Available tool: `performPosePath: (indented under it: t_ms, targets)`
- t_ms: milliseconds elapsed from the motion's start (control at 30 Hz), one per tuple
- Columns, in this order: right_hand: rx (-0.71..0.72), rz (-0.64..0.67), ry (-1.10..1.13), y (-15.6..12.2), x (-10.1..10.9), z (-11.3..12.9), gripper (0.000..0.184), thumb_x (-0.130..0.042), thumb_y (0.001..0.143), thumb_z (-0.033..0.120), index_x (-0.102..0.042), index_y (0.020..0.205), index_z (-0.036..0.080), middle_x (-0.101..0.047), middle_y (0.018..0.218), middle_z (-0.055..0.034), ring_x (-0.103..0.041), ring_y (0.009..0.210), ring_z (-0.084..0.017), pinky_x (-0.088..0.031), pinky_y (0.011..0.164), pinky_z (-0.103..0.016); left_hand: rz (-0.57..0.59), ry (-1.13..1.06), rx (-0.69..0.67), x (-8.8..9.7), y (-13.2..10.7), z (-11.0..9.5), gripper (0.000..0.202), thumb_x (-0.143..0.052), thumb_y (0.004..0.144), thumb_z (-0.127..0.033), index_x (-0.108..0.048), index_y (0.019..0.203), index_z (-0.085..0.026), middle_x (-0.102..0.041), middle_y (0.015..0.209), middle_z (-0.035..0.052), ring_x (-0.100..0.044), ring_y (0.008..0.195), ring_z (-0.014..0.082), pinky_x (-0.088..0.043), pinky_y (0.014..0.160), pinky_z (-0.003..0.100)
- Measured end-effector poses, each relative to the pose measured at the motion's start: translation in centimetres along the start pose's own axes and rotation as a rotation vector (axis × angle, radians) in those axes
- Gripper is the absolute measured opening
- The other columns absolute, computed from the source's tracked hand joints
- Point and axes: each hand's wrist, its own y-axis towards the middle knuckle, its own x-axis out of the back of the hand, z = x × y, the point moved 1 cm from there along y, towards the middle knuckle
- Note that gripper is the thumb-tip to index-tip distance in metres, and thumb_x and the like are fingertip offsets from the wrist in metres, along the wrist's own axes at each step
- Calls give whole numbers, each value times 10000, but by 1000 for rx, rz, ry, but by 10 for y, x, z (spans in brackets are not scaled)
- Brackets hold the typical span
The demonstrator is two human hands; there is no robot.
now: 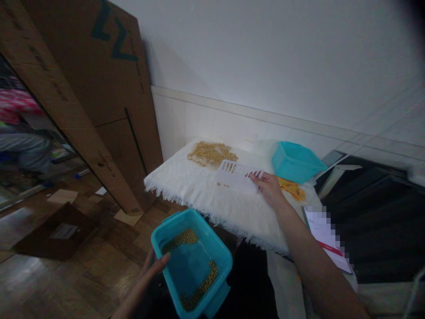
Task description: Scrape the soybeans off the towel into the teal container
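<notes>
My left hand (156,268) grips the near-left rim of a turquoise plastic tub (189,263), thumb over the edge and the other fingers mostly hidden behind its wall. Inside the tub, round tan beans (202,288) lie in two bands along opposite sides. My right hand (268,185) pinches the right end of a flat white slotted plate (241,173) just over the table. Beyond the plate, a spread pile of tan beans (212,153) lies on the white fringed tablecloth (179,175). A few loose beans (223,184) show by the plate's near edge.
A second turquoise tub (294,161) stands at the table's right rear, beside a yellow cloth (292,189). A printed sheet (323,237) lies at the right edge. Tall cardboard boxes (109,88) rise on the left, with another carton (56,232) on the wooden floor.
</notes>
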Motion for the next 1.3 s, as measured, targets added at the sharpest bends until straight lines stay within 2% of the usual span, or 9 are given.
performPosePath:
  t_ms: [100,200,400,500,667,833,1067,1167,1300]
  targets:
    - [19,10,-55,-3,-2,3,518,-931,527,611,-812,823,202,-808,829,-49,-713,729,-198,-547,712,-322,-45,41,47,-5,-4,-3,1165,-917,669,-535,-296,1628,-307,-701,1376,224,-780,1050,406,-604,928,532]
    - [64,47,-141,-8,-4,10,529,-902,570,635,-825,856,197,-818,888,-72,-729,773,-222,-560,742,-349,-72,77,93,-14,-12,-7,1142,-886,683,-590,-283,1623,-351,-707,1366,198,-784,1050,386,-613,903,500]
    - [114,201,-387,-29,0,31,483,-841,679,615,-847,943,211,-824,917,-64,-752,788,-256,-588,761,-385,-1,64,101,-45,-36,-21,1113,-894,687,-560,-285,1602,-388,-668,1428,172,-737,1157,411,-620,895,536]
    - [164,209,-468,-45,-2,34,426,-800,737,591,-849,965,234,-826,935,-54,-771,827,-277,-610,783,-405,26,39,93,-60,-45,-28,1098,-914,680,-506,-296,1583,-418,-615,1493,158,-715,1205,408,-623,905,539]
    - [255,103,-509,-79,-16,28,322,-733,816,528,-849,991,284,-820,1009,-33,-788,949,-285,-631,878,-415,63,51,83,-72,-41,-32,1027,-871,747,-495,-265,1573,-425,-579,1522,177,-723,1191,401,-630,890,551]
    - [328,48,-612,-104,-27,27,273,-653,893,437,-839,1043,305,-816,1033,-8,-792,963,-257,-633,890,-371,88,69,45,-77,-38,-32,1047,-870,732,-542,-258,1574,-442,-541,1573,157,-700,1237,399,-630,900,532]
    - [523,-311,-877,-137,-31,30,332,-585,975,417,-832,1055,210,-825,940,-76,-798,764,-238,-624,739,-291,91,29,3,-82,-40,-34,1005,-884,737,-476,-315,1563,-423,-575,1546,145,-673,1276,415,-633,897,530]
    - [606,-314,-960,-147,-44,26,336,-545,1006,379,-826,1062,203,-825,956,-83,-798,753,-221,-613,738,-269,101,-1,0,-84,-43,-36,985,-878,750,-456,-324,1564,-420,-575,1545,149,-701,1234,413,-631,903,534]
    - [679,-237,-988,-152,-65,22,345,-503,1022,320,-813,1095,189,-820,1005,-90,-799,754,-205,-610,722,-253,84,-14,-12,-85,-44,-38,948,-880,744,-433,-365,1539,-408,-593,1531,139,-724,1195,405,-630,900,546]
